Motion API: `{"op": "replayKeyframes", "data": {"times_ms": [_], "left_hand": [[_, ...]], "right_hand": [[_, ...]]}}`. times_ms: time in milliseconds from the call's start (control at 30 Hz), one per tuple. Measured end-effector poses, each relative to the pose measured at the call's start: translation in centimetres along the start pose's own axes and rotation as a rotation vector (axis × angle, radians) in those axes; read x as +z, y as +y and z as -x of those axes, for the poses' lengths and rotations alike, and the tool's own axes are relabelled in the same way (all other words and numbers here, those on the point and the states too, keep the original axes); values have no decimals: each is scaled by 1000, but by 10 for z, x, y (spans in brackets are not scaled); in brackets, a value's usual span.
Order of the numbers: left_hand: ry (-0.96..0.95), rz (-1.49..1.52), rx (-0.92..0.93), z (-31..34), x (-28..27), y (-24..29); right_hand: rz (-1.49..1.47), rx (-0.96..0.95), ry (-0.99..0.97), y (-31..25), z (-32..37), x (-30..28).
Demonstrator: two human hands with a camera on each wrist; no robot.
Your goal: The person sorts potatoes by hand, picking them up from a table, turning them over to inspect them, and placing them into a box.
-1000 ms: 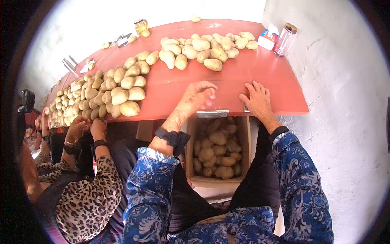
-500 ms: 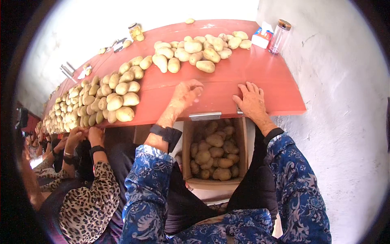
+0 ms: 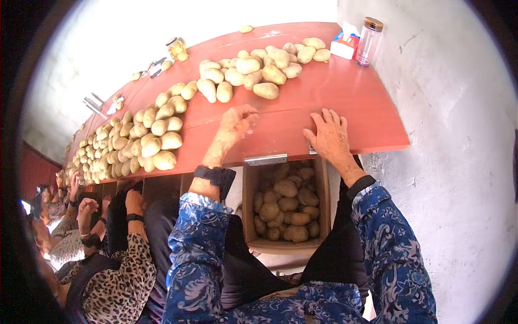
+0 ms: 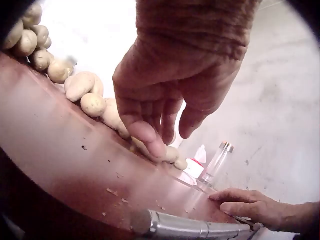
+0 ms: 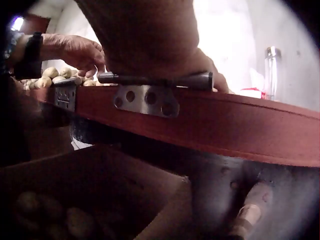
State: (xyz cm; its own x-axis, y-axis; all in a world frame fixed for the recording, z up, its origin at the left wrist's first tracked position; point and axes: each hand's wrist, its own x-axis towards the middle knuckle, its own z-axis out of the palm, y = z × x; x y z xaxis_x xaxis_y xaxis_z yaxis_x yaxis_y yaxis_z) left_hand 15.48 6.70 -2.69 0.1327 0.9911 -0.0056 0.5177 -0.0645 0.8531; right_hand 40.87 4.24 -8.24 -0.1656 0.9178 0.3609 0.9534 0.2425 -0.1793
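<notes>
So nearest the wearer's lap there's an open brown box, cardboard by the look of it, sitting between the knees below the table edge, with a load of dull tan, oval potatoes inside. It's dim in there, so can't tell how deep they go.

Just above it, a flat silver metal fitting sits on the table's edge. Over the smooth red tabletop, the left hand hangs with its fingers loosely bent and the gap to the thumb fairly narrow, nothing in them. The right hand rests palm down near the edge, fingers a bit apart, also holding nothing.

Off to the left is a big spread of pale yellow, rounded potatoes, and past the hands there's a looser heap of smooth yellowish potatoes. Honestly they should handle easy: firm, solid, decent weight for their size, no squish. Skins look dry, so not very slippery, but they'd roll and could bruise if dropped. Best grip is probably thumb and fingers round the fat middle. Farther back stand a red, white and blue tissue box and a clear, brown-capped bottle.
</notes>
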Motion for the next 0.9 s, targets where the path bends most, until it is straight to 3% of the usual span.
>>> {"op": "replayKeyframes", "data": {"times_ms": [367, 433, 467, 533, 700, 767, 833, 900], "left_hand": [[-68, -136, 92, -15, 0, 3], [31, -369, 269, -26, -3, 4], [30, -364, 264, -34, -1, 5], [139, -547, 490, -53, 6, 8], [75, -645, 498, -96, 23, -6], [56, -685, 529, -101, 26, -12], [215, -926, 584, -100, 26, -15], [61, -810, 413, -79, 17, 7]], "right_hand": [[2, 24, -9, -4, 2, -4], [8, 26, -1, -4, 3, -3], [12, 23, 8, -4, 3, -2], [9, 23, 2, -4, 2, 0], [-7, 15, 22, -1, 1, 2], [-31, -36, 116, -1, 2, 1], [-34, -52, 126, 1, 1, 2], [-39, -61, 130, 1, 3, 5]]}}
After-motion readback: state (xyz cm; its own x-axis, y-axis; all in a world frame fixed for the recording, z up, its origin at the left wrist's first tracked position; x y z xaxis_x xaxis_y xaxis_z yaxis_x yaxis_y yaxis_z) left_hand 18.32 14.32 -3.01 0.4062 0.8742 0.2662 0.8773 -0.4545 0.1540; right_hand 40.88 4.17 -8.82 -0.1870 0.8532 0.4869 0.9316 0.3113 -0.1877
